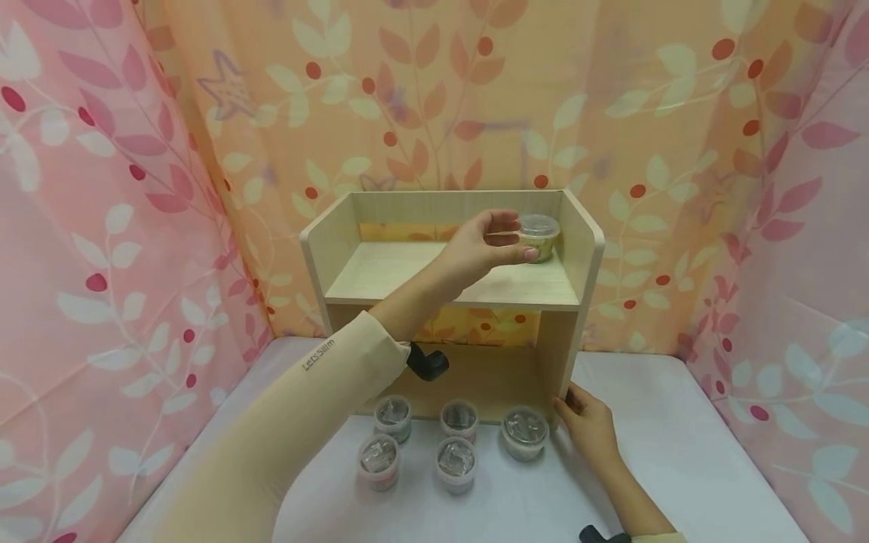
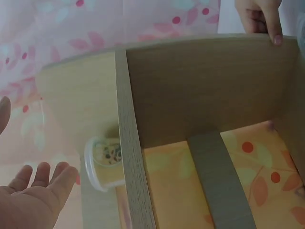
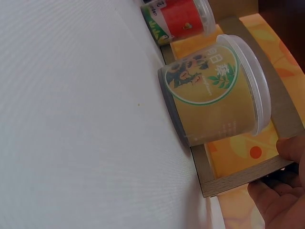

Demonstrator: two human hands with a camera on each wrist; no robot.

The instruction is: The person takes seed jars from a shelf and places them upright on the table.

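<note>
On the top board of a small two-tier wooden shelf (image 1: 448, 305), a clear lidded plastic tub (image 1: 541, 240) with a yellowish label stands near the right side wall. My left hand (image 1: 485, 245) is beside that tub, thumb and fingers spread. The left wrist view has a gap between those fingers (image 2: 62, 183) and the tub (image 2: 106, 164). Low on the shelf's right side panel (image 3: 248, 175), my right hand (image 1: 589, 422) pinches the front edge between thumb and fingers. A larger-looking tub (image 1: 525, 432) with a yellow label stands on the table just left of my right hand.
Several more lidded tubs, among them one at the front left (image 1: 378, 461) and one in the front middle (image 1: 456, 464), stand before the shelf on a white-covered table (image 1: 652, 452). Leaf-patterned curtains (image 1: 434, 90) hang behind and at both sides.
</note>
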